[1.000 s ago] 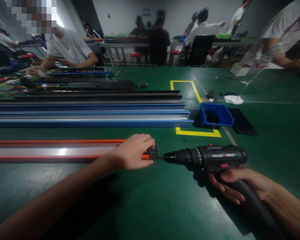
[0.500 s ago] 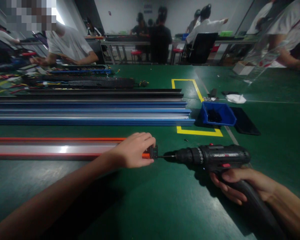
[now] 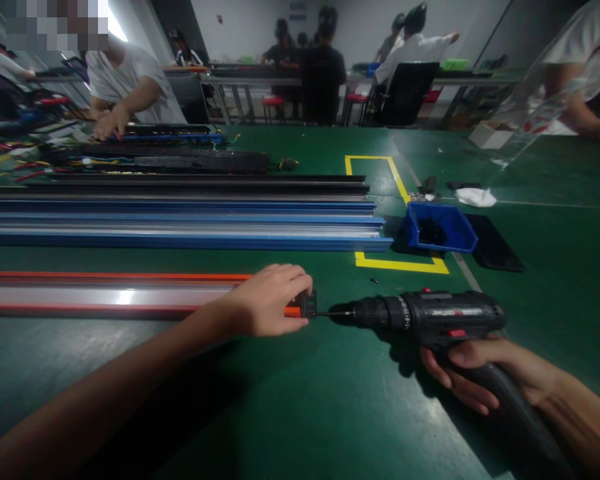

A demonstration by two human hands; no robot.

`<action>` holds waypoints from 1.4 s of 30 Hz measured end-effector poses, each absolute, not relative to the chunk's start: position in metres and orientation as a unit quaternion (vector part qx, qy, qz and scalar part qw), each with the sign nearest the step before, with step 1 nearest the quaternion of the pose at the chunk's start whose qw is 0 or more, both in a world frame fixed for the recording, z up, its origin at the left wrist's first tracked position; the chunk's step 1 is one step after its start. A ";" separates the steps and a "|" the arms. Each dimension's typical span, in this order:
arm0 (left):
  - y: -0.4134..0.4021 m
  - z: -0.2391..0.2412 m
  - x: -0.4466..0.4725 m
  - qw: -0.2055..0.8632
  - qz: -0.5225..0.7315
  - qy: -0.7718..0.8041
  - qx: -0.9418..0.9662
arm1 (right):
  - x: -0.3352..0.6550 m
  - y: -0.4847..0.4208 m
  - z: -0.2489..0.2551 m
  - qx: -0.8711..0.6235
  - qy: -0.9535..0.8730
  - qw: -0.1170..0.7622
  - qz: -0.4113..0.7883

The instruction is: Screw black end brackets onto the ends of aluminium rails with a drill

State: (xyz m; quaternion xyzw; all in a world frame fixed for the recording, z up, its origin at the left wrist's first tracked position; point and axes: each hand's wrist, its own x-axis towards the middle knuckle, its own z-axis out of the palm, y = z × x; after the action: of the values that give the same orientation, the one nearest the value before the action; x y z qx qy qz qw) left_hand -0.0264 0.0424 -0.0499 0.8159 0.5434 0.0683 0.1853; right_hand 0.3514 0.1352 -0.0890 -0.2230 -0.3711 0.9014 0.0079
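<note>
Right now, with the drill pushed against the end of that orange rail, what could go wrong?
1. The left hand pinches the black end cap right beside the drill bit; if the bit slips off, it could hit the fingertips.
2. The orange rail lies on the green table with no clamp in view, so the push from the drill in the right hand may slide or twist it.
</note>
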 end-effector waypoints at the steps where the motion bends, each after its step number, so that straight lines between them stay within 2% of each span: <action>1: 0.042 -0.050 -0.027 0.185 0.073 0.539 0.818 | 0.351 0.135 -0.089 -0.224 -0.374 0.010 0.900; 42: 0.041 -0.050 -0.025 0.148 0.056 0.549 0.821 | 0.357 0.137 -0.094 -0.217 -0.364 0.012 0.906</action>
State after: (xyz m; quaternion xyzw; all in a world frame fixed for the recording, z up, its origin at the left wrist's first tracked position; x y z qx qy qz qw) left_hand -0.0250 0.0408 -0.0505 0.8210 0.5486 0.0558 0.1482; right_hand 0.3570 0.1371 -0.0940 -0.2165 -0.3645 0.9056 0.0116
